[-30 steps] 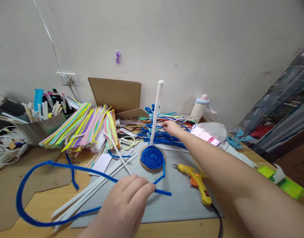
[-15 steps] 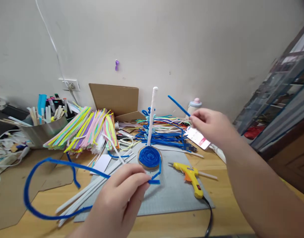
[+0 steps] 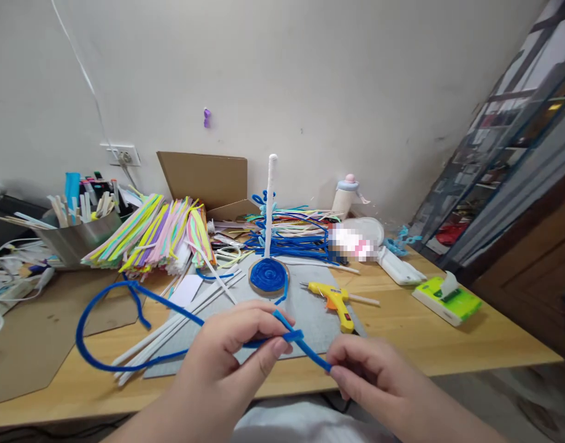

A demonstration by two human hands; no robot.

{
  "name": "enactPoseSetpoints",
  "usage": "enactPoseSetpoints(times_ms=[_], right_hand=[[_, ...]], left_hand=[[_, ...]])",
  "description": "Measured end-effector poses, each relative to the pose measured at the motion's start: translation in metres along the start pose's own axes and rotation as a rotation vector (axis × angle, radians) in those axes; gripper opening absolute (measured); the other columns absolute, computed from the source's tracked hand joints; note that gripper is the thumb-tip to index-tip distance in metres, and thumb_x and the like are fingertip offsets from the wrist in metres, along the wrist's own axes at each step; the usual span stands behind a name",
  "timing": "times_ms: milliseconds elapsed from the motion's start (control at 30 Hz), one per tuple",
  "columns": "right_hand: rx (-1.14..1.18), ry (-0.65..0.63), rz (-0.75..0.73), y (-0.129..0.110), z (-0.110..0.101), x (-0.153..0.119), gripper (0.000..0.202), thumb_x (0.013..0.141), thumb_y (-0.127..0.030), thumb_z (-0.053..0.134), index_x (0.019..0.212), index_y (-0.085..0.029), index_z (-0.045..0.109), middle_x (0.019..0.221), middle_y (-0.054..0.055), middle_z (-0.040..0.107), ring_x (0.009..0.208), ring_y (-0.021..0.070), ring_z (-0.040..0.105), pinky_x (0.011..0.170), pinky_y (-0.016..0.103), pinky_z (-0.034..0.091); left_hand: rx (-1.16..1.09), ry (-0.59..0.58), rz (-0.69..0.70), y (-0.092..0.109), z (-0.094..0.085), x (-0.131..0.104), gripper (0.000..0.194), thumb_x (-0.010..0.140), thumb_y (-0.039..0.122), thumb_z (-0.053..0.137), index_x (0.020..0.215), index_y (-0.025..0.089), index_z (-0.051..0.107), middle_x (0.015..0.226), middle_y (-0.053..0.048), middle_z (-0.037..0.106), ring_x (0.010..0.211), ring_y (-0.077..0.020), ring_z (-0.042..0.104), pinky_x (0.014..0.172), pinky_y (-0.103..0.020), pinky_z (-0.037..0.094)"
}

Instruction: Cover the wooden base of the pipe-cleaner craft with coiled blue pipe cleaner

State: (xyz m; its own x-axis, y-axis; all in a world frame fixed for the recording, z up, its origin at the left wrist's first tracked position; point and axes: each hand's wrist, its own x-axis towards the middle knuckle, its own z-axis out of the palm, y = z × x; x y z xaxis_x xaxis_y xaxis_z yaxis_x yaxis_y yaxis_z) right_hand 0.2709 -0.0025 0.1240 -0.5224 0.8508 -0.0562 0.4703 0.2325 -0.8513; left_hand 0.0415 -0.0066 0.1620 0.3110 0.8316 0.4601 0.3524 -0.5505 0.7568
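My left hand [image 3: 243, 344] pinches a long blue pipe cleaner [image 3: 82, 329] that loops out to the left. My right hand [image 3: 365, 375] holds a short blue pipe cleaner [image 3: 313, 355], which crosses the tip of the long one at my left fingertips. Just beyond my hands lies a round base [image 3: 268, 277] covered with a blue coil, and a blue strand trails from its right edge. A white wrapped stick [image 3: 270, 203] rises upright behind the coil. The yellow glue gun [image 3: 335, 300] rests on the grey mat [image 3: 314, 320] to the right.
Bundles of coloured pipe cleaners [image 3: 157, 237] and a metal holder [image 3: 82, 243] of sticks stand at the left. Blue pipe cleaners [image 3: 300, 245] lie behind the base. A bottle [image 3: 344, 197], a white object [image 3: 399, 267] and a green tissue pack [image 3: 448, 301] are at the right.
My right hand has come down from beside the white stick to my left hand, bringing the short blue piece across the long one's tip. The view has shifted, showing the tissue pack.
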Motion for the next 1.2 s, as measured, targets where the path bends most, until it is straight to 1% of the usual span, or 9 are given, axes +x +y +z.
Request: enactPoseSetpoints(times_ms=[100,200,400,467,567,733,833,967,1200], right_hand=[[0.181,-0.057,0.036,-0.004,0.009,-0.002,0.015,0.089,-0.037,0.051,0.086,-0.023,0.055,0.075,-0.002,0.054,0.065,0.0114,0.048,0.057,0.021,0.038],[0.451,-0.061,0.01,-0.006,0.019,0.003,0.022,0.088,-0.044,0.051,0.094,-0.023,0.052,0.071,-0.004,0.047,0.052,0.0069,0.038,0.048,0.019,0.032],[0.647,0.096,-0.085,-0.006,0.027,0.023,0.041,0.087,-0.059,0.042,0.099,-0.021,0.051,0.063,-0.006,0.032,0.049,0.0062,0.024,0.042,0.018,0.017],[0.717,0.116,-0.07,-0.009,0.028,0.028,0.044,0.087,-0.063,0.039,0.094,-0.021,0.05,0.064,-0.005,0.034,0.05,0.006,0.024,0.041,0.017,0.015],[0.806,0.137,-0.058,-0.011,0.031,0.032,0.039,0.085,-0.058,0.048,0.08,-0.019,0.049,0.061,-0.006,0.035,0.048,0.0051,0.023,0.04,0.017,0.014],[0.813,0.165,-0.081,-0.009,0.034,0.038,0.032,0.084,-0.051,0.054,0.087,-0.019,0.05,0.056,-0.007,0.039,0.044,0.0045,0.025,0.039,0.017,0.018],[0.781,0.204,-0.088,-0.007,0.035,0.039,0.029,0.086,-0.048,0.053,0.093,-0.02,0.048,0.056,-0.007,0.046,0.041,0.0037,0.026,0.038,0.016,0.018],[0.752,0.192,-0.044,-0.009,0.037,0.039,0.031,0.083,-0.049,0.056,0.084,-0.019,0.048,0.056,-0.007,0.047,0.038,0.0029,0.029,0.034,0.014,0.02],[0.705,0.212,-0.12,-0.01,0.041,0.039,0.025,0.084,-0.041,0.058,0.082,-0.017,0.053,0.049,-0.009,0.041,0.038,0.0031,0.033,0.035,0.014,0.025]], left_hand=[[-0.001,-0.038,-0.036,0.003,0.008,0.0,0.012,0.084,0.018,0.055,0.076,0.019,0.064,0.074,-0.002,0.065,0.071,-0.0139,0.061,0.063,-0.023,0.05],[0.013,-0.07,-0.01,0.005,0.017,-0.001,0.013,0.084,0.014,0.053,0.076,0.019,0.062,0.076,-0.002,0.063,0.072,-0.0126,0.059,0.065,-0.022,0.048],[0.081,0.01,0.058,0.004,0.025,-0.002,0.013,0.085,0.012,0.05,0.085,0.02,0.061,0.087,-0.002,0.06,0.072,-0.0092,0.056,0.06,-0.017,0.045],[0.086,0.03,0.081,0.002,0.025,-0.003,0.016,0.086,0.011,0.05,0.09,0.021,0.062,0.087,-0.002,0.06,0.074,-0.0092,0.056,0.063,-0.017,0.045],[0.049,0.038,0.098,-0.001,0.025,-0.004,0.02,0.087,0.011,0.049,0.098,0.023,0.061,0.085,-0.001,0.061,0.076,-0.0098,0.056,0.067,-0.019,0.046],[-0.07,0.005,-0.04,-0.011,0.031,-0.003,0.015,0.088,0.021,0.05,0.084,0.02,0.064,0.079,-0.002,0.06,0.075,-0.0122,0.056,0.067,-0.023,0.045],[-0.203,0.027,-0.207,-0.016,0.036,-0.002,0.014,0.085,0.028,0.053,0.082,0.018,0.062,0.075,-0.002,0.06,0.07,-0.0126,0.054,0.064,-0.023,0.044],[-0.462,0.074,-0.43,-0.018,0.04,-0.001,0.021,0.078,0.037,0.061,0.08,0.017,0.057,0.068,0.001,0.055,0.057,-0.009,0.047,0.051,-0.019,0.038],[-0.531,0.112,-0.484,-0.018,0.041,0.001,0.023,0.072,0.036,0.067,0.073,0.016,0.055,0.066,0.003,0.052,0.056,-0.0072,0.042,0.052,-0.019,0.035]])
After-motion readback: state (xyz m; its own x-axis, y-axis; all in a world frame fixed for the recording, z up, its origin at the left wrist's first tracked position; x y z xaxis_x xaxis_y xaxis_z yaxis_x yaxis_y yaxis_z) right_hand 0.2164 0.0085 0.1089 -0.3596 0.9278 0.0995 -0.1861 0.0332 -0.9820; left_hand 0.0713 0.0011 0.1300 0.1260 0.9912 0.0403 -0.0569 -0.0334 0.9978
